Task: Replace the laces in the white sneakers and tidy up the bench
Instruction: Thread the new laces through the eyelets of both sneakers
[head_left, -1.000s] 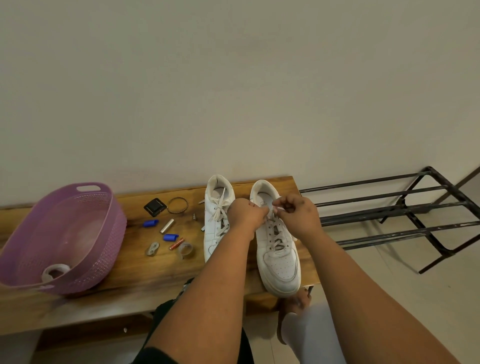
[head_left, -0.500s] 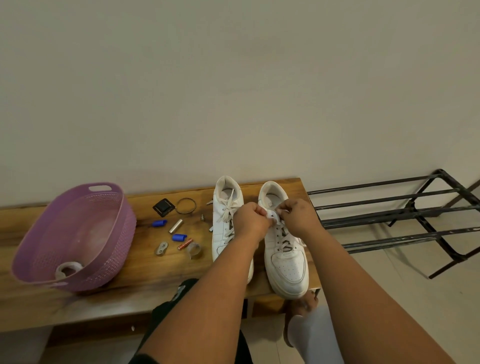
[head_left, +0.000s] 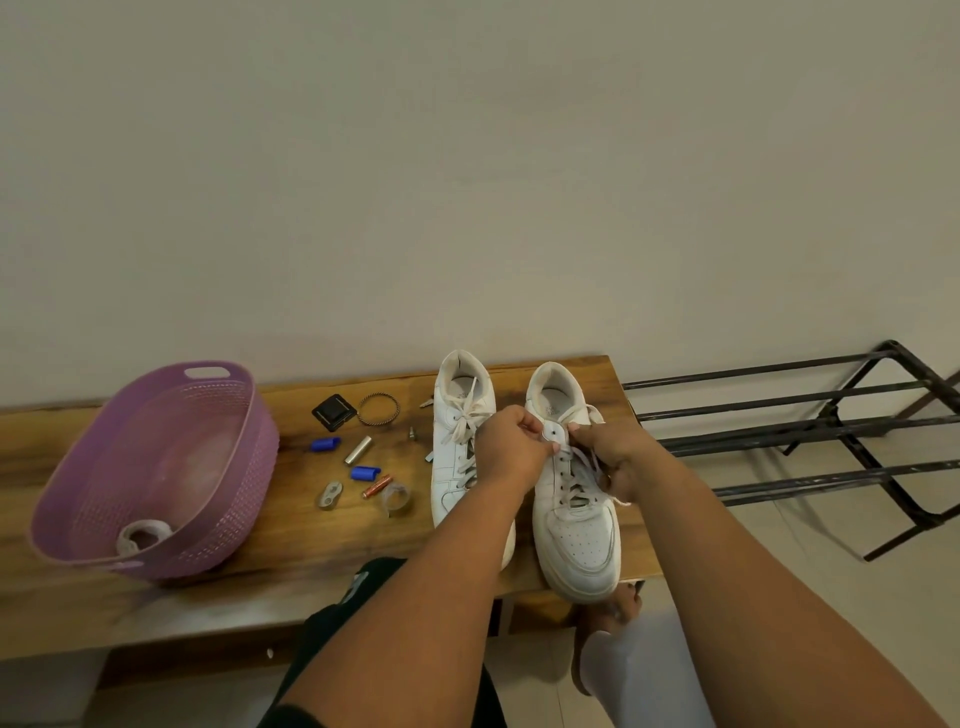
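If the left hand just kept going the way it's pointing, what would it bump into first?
Likely the right hand: the left hand points across the right sneaker's tongue toward it, almost touching already.

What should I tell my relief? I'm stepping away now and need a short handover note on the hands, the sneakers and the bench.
Left hand pinches the tongue of the right sneaker; right hand grips its lace.
Both sneakers stand on the bench, toes toward the person; left sneaker is laced, ends loose.
Basket at the left holds a tape roll.
Done: cannot tell whether these laces are old or new.
Left: finish the laces; clear the small items between the basket and the sneakers.
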